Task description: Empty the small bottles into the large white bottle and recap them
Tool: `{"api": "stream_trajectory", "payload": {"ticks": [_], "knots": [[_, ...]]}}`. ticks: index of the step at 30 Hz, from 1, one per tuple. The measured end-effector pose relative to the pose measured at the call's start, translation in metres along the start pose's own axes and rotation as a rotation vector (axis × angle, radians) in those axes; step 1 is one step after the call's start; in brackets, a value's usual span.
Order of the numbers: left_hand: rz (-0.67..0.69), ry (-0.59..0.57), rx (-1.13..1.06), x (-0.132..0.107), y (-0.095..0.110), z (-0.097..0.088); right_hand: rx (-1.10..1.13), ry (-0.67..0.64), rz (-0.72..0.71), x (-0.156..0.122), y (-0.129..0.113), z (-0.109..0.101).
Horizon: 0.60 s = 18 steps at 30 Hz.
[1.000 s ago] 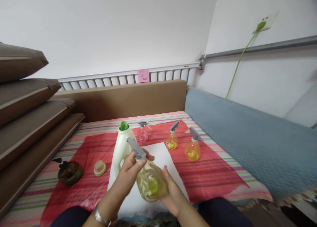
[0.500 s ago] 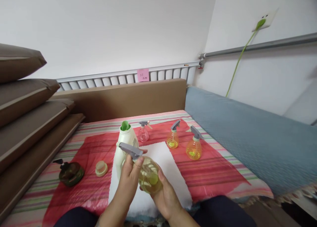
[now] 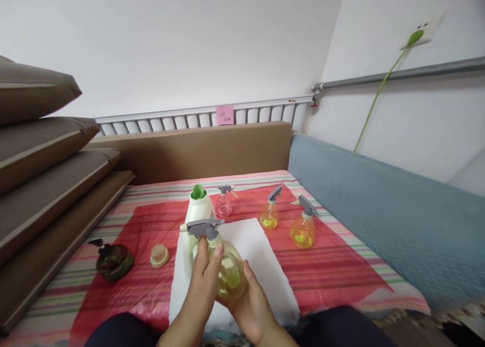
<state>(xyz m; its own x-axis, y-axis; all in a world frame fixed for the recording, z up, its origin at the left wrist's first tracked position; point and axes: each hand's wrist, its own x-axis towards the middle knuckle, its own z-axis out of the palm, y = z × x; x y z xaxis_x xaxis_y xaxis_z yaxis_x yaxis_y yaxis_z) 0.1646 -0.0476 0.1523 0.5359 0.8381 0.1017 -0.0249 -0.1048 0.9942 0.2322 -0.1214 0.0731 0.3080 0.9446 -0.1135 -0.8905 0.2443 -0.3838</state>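
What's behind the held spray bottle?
The white jug, mouth showing above the sprayer, and white mat. The bottle and left hand hide part of the jug's lower body.

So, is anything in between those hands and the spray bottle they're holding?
Nothing visible: the left hand grips the spray bottle near its neck, and the right hand cups its lower body, both directly against it. The large white jug stands beyond the bottle, not between it and either hand.
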Motion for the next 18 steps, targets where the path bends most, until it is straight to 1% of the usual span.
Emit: {"api": "stream_trajectory", "payload": {"ticks": [2, 5, 6, 7, 9, 10, 11, 12, 15, 16, 17, 18], "knots": [[-0.012, -0.033, 0.055, -0.006, -0.006, -0.004, 0.062, -0.005, 0.025, 0.0, -0.005, 0.0], [0.017, -0.114, 0.066, -0.014, -0.02, -0.024, 0.123, -0.022, 0.051, -0.001, -0.014, -0.001], [0.017, -0.11, 0.07, -0.014, -0.024, -0.033, 0.128, -0.03, 0.073, -0.002, -0.017, -0.001], [0.001, -0.081, 0.072, -0.013, -0.028, -0.043, 0.126, -0.04, 0.104, -0.003, -0.02, -0.001], [-0.033, 0.031, 0.041, -0.007, -0.03, -0.061, 0.114, -0.065, 0.196, -0.006, -0.022, -0.002], [-0.037, 0.062, -0.004, -0.003, -0.028, -0.069, 0.106, -0.086, 0.247, -0.007, -0.022, -0.003], [-0.038, 0.038, -0.06, 0.001, -0.025, -0.074, 0.095, -0.112, 0.294, -0.008, -0.02, -0.005], [-0.044, -0.041, -0.116, 0.004, -0.019, -0.077, 0.081, -0.144, 0.343, -0.009, -0.018, -0.007], [-0.095, -0.418, -0.186, 0.007, 0.001, -0.078, 0.019, -0.24, 0.512, -0.007, -0.006, -0.018], [-0.105, -0.51, -0.179, 0.007, 0.006, -0.075, -0.006, -0.259, 0.564, -0.005, -0.001, -0.022], [-0.1, -0.563, -0.164, 0.006, 0.01, -0.072, -0.027, -0.265, 0.606, -0.003, 0.003, -0.027], [-0.082, -0.578, -0.143, 0.005, 0.012, -0.068, -0.041, -0.254, 0.629, -0.001, 0.006, -0.03]]}}
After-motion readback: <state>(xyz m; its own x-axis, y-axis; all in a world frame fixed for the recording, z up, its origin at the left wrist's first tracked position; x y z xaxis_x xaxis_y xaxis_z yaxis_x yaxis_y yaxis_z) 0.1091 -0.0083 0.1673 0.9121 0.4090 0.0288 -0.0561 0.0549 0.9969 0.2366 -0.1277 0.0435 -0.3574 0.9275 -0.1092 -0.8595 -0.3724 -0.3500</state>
